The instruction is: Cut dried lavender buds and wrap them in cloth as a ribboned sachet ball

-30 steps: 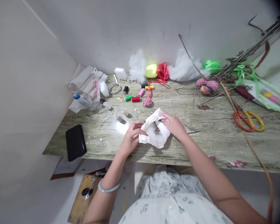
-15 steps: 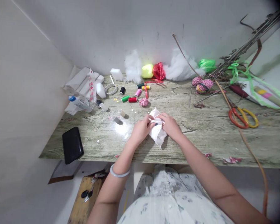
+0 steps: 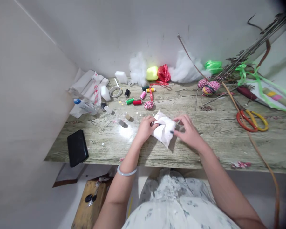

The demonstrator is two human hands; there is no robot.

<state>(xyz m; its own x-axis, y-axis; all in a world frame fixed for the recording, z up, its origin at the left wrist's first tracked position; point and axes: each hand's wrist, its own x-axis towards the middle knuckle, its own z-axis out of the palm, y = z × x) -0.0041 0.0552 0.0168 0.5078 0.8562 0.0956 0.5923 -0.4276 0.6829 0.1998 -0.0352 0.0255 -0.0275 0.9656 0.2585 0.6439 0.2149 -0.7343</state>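
Observation:
A small white folded packet, cloth or paper I cannot tell, lies slanted on the wooden table, with loose flaps and a pointed lower corner. My left hand grips its left side, thumb on top and fingers curled at the upper left edge. At its right end is my right hand, thumb and fingers spread apart around the edge; the thumb touches or nearly touches the packet, and the hand is slightly blurred. Beyond the packet sit a red-and-white twine ball and a red thread spool.
Several more spools, including a green one, stand or lie at the back left near a clear bottle. A black tablet-like object lies at left. White stuffing rests against the wall. Scissors and a long brown strip are at right.
My right hand has moved right, from the packet's middle to its right end, and its fingers have spread. The packet looks wider and flatter. My left hand stays on its left side.

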